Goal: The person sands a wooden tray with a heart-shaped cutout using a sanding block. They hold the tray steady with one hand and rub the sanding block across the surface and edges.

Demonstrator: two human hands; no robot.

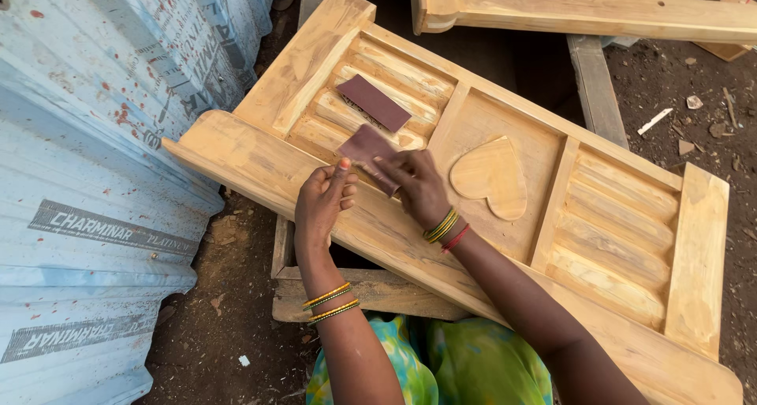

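A pale carved wooden panel (599,239) lies slanted in front of me, with a raised heart shape (490,176) in its middle field and ribbed fields at both ends. My left hand (322,204) and my right hand (418,188) both hold a brown sheet of sandpaper (364,147) against the panel's ribbed left field. The left thumb pinches its near corner. My right fingers press along its lower edge. A second brown sandpaper sheet (374,102) lies loose on the ribs just beyond.
Corrugated grey-blue roofing sheets (87,137) lean at the left. Another wooden frame (583,9) lies at the top. Planks (371,291) support the panel. Dirt ground with wood chips (702,105) lies at the right.
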